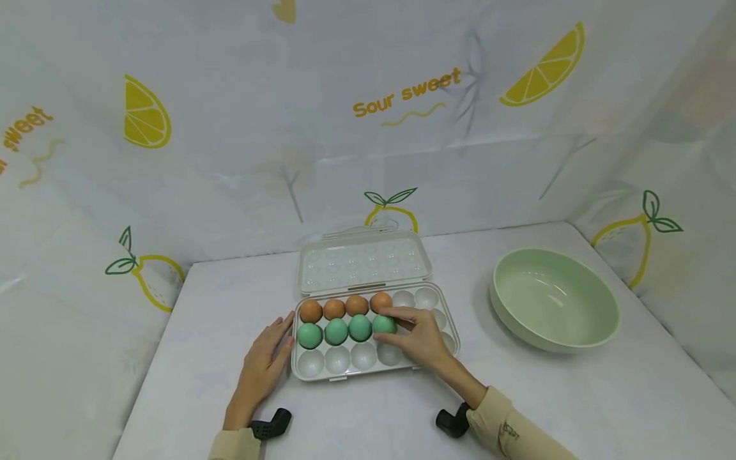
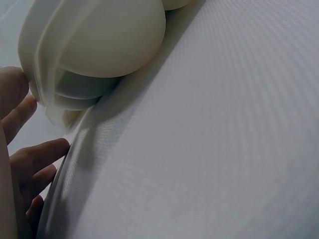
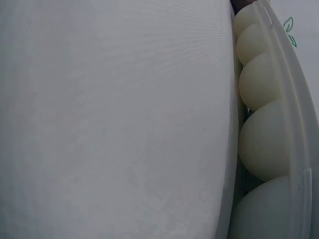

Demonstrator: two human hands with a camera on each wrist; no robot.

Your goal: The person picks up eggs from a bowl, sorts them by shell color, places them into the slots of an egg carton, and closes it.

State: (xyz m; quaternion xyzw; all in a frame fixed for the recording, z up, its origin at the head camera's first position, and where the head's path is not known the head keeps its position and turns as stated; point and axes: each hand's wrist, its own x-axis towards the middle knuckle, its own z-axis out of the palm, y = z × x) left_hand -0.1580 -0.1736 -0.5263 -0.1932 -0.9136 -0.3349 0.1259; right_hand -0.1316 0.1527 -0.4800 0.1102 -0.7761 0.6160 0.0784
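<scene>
A pale plastic egg tray lies on the table with its see-through lid folded open to the back. Brown eggs sit in several cups of the back row, and green eggs in the middle row; the front row's cups are bare. My right hand pinches the rightmost green egg between thumb and fingers, at its cup in the middle row. Along the tray's left end rests my left hand, fingers fairly straight. The left wrist view shows its fingers by the tray's underside.
To the right of the tray stands a wide light-green bowl. A white cloth covers the table, and a lemon-print sheet hangs behind it. In the right wrist view the tray's rounded cups run along the right side.
</scene>
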